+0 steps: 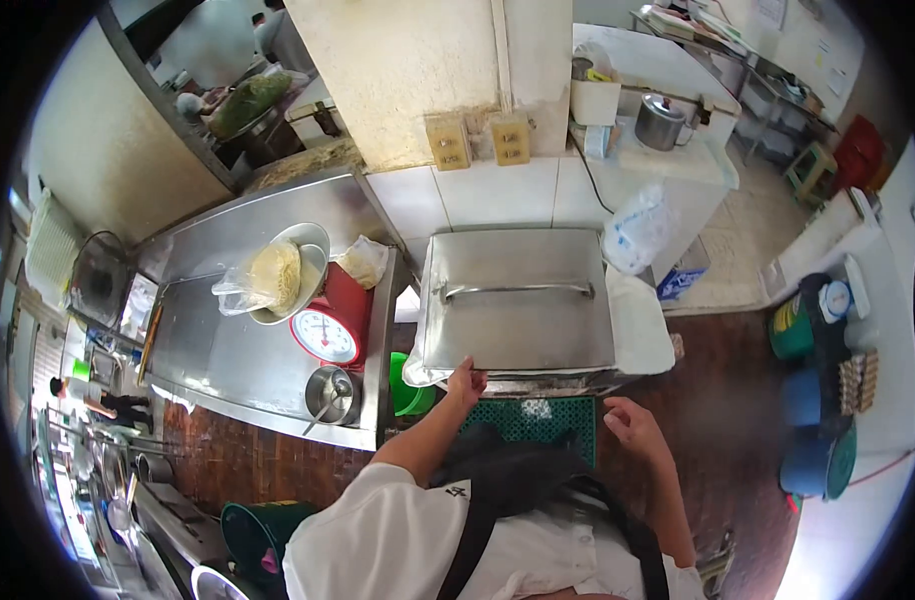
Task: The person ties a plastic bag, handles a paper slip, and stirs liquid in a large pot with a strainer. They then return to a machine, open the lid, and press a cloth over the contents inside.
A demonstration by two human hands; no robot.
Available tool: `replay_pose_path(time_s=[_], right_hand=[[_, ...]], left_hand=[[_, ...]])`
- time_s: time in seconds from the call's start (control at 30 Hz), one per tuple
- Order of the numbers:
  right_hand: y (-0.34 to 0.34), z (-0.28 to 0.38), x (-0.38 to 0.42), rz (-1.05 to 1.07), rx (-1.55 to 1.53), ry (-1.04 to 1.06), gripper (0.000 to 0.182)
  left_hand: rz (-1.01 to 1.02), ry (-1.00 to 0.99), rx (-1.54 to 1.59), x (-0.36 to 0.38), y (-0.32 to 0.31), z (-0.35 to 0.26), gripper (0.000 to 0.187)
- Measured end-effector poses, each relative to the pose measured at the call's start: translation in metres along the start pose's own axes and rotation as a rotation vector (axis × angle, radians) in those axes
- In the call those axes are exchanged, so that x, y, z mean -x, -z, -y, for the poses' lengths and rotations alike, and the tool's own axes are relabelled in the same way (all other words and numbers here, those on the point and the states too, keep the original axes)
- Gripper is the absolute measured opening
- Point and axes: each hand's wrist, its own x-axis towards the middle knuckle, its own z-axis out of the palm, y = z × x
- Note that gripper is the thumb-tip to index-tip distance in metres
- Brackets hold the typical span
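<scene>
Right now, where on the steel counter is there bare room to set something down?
The steel counter is bare left of the red scale, between the noodle bowl and the front edge, and behind the bowl. It is crowded at the scale and small metal pot. The left hand touches the steel lid; the right hand is free.

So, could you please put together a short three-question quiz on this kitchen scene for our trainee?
1. True or false: the left hand touches the front edge of the steel lid.
2. What does the right hand hold?
3. Which stands nearest the red scale: A, the small steel cup; B, the steel pot?

Key: 1 true. 2 nothing; it hangs open. 3 A.
</scene>
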Motion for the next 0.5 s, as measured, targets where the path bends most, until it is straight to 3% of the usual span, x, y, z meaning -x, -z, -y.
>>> replay_pose_path(time_s=[0.17, 0.27, 0.33, 0.43, 0.47, 0.5], right_hand=[[0.059, -0.006, -0.039, 0.18, 0.152, 0.078, 0.034], [0.07, -0.011, -0.062, 0.219, 0.194, 0.114, 0.034], [0.071, -0.009, -0.076, 0.24, 0.183, 0.11, 0.035], [0.055, -0.025, -0.103, 0.23, 0.16, 0.113, 0.035], [0.042, -0.052, -0.119, 0.254, 0.073, 0.104, 0.035], [0.036, -0.055, -0.131, 0.262, 0.201, 0.065, 0.035]], left_hand=[[-0.088, -0.215, 0.049, 0.026, -0.014, 0.013, 0.027], [-0.091, -0.387, 0.099, 0.062, -0.043, -0.01, 0.021], [-0.004, -0.619, 0.193, 0.081, -0.068, -0.037, 0.022], [0.143, -0.843, 0.002, 0.115, -0.123, -0.111, 0.031], [0.105, -0.893, -0.172, 0.084, -0.124, -0.137, 0.034], [0.042, -0.97, -0.237, 0.101, -0.151, -0.165, 0.04]])
